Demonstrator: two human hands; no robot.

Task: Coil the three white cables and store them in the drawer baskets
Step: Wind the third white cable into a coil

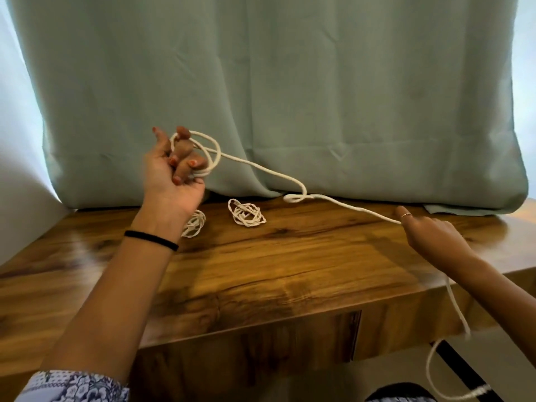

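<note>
Head view: 2 coiled cables [247, 216] lie on the bench [290, 256]. The left hand [171, 172] has the 3rd cable [290, 181] looped around its curled fingers [185, 146]; the right hand [429, 233] pinches its slack. Coiling is about 2/3 done; no basket is visible.

Two coils [247, 216] [193, 223] lie side by side at the back of the counter [290, 256], before the curtain [275, 97]; a third cable [342, 203] stretches across above them, left hand [171, 172] to right hand [429, 235].
</note>
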